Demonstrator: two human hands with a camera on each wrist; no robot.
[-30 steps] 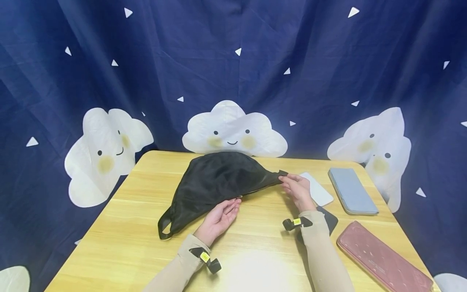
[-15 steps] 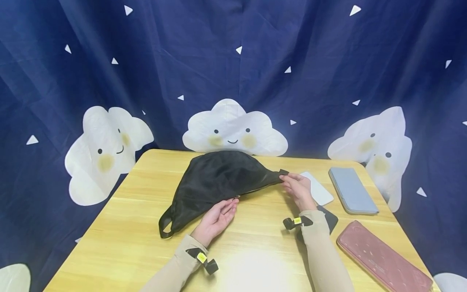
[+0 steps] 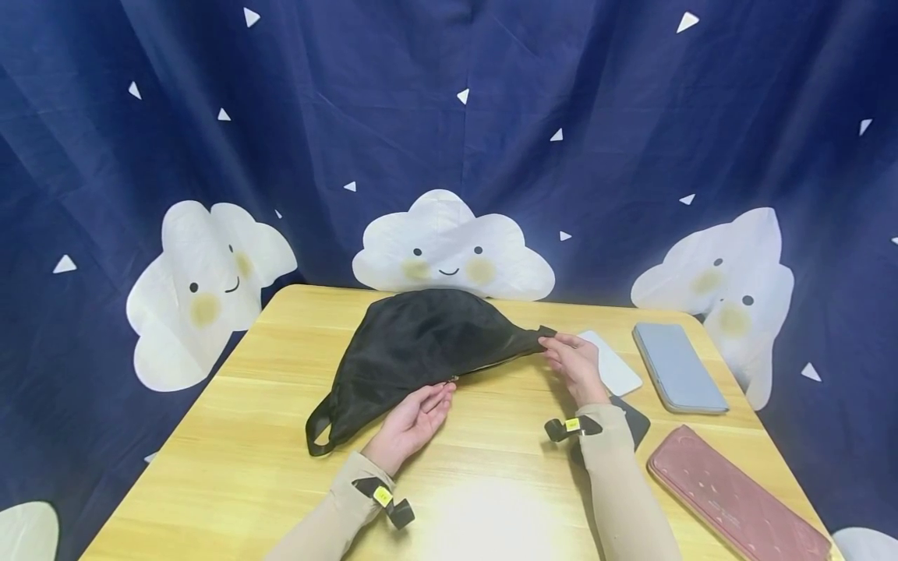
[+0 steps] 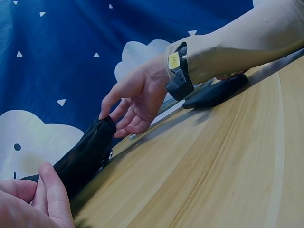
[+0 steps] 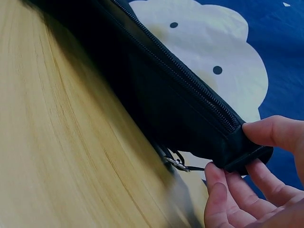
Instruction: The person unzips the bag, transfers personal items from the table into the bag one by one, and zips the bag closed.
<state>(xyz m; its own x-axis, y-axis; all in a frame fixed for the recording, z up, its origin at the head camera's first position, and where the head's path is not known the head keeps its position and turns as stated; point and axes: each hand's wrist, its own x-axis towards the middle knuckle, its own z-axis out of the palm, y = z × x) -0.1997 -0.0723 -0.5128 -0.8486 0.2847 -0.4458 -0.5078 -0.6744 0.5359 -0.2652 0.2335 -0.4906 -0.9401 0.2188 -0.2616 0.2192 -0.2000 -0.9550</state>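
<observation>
A black fabric bag lies at the back middle of the table, its strap loop at the left end. The left hand pinches the small metal zipper pull on the bag's front edge. At the bag's right end, the right hand grips the corner between thumb and fingers. In the right wrist view the zipper teeth stand apart near that corner, and a metal buckle hangs below. The left wrist view has the left hand at the bag's near edge, its fingertips partly hidden.
Right of the bag lie a white flat item, a light blue wallet and a pink quilted wallet. A dark flat item is partly under the right forearm. A cloud-print curtain hangs behind the table.
The left hand has slid a little to the left along the bag's front edge, together with the zipper pull. The right hand keeps its grip on the corner.
</observation>
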